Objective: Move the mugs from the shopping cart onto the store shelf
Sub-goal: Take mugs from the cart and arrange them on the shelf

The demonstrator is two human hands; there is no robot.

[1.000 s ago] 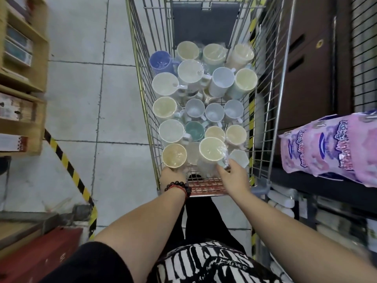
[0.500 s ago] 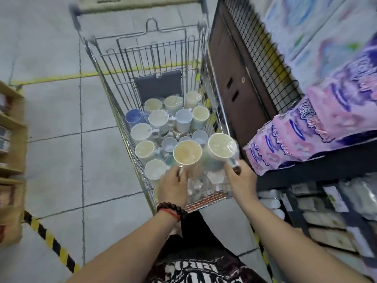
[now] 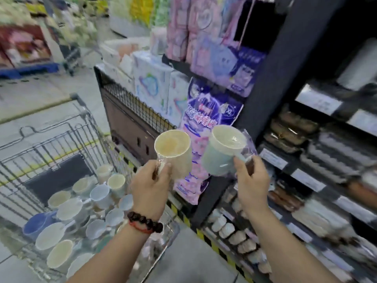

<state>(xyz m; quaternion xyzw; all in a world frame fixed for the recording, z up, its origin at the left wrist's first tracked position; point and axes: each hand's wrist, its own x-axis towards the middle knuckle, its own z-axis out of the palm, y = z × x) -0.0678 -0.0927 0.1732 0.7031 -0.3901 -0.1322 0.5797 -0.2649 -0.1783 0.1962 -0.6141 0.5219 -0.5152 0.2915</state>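
Left hand (image 3: 150, 186) pinches the handle of a cream mug (image 3: 175, 153); right hand (image 3: 253, 178) grips the handle of a pale blue mug (image 3: 222, 153), both in clear wrap, held above the cart (image 3: 61, 144) facing the shelf (image 3: 285, 78). Keep the 2 mugs apart, upright, and set each down gently on a free spot

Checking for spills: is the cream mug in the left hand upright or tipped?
Tipped. The cream mug, held by the left hand, leans so its open mouth faces the camera. Its inside looks empty.
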